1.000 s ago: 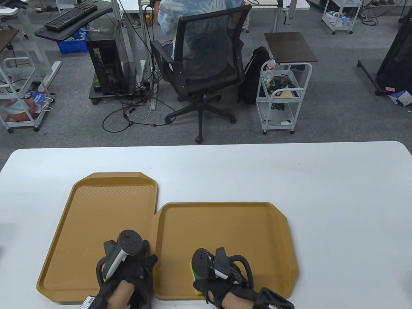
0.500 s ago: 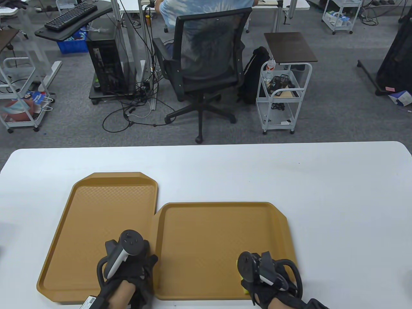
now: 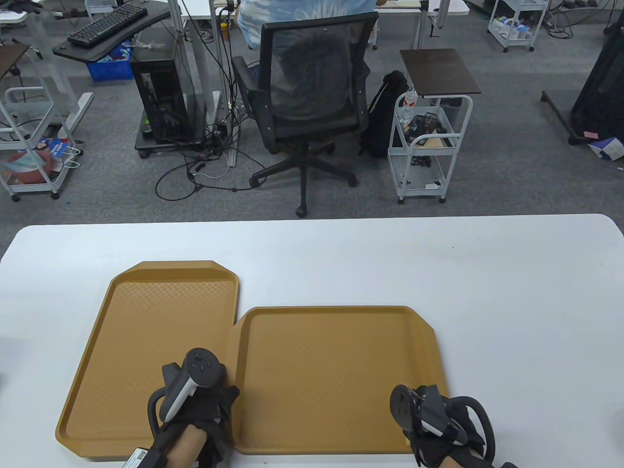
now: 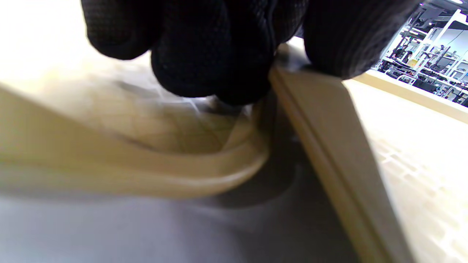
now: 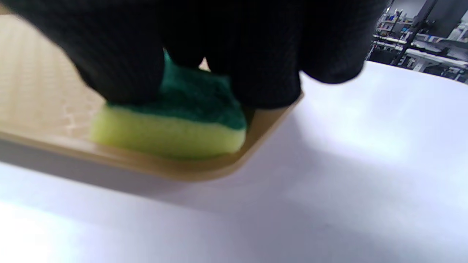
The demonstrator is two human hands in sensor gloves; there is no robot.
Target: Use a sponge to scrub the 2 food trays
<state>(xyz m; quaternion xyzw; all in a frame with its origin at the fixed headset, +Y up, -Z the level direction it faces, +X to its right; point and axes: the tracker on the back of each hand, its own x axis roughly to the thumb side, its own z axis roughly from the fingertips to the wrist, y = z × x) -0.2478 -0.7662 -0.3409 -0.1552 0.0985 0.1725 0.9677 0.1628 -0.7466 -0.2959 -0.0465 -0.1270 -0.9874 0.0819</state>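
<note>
So the scrubbing looks to be on the right-hand food tray [image 3: 336, 380] at this point. The right hand [image 3: 441, 421] is down at that tray's near right corner, fingers [image 5: 120, 62] curled over the green top of the sponge [image 5: 172, 128], pressing it yellow side down onto the tray floor, right up against the rim. The left hand [image 3: 192, 397] sits where the two trays meet, near edge. In the left wrist view its fingertips [image 4: 212, 65] are bunched together and bearing down on the edges there, seemingly pinning things in place; whether they actually wrap round a rim, can't tell from the pictures.

Next move, as a guess: the sponge has run out of tray on that side, so it needs to sweep back left or farther up the floor, keeping pressure on. The left-hand food tray [image 3: 146, 336] would need its scrub too, if it hasn't had one.

Count: two tan food trays side by side and touching on the white table [image 3: 512, 302], one sponge, two gloved hands.
</note>
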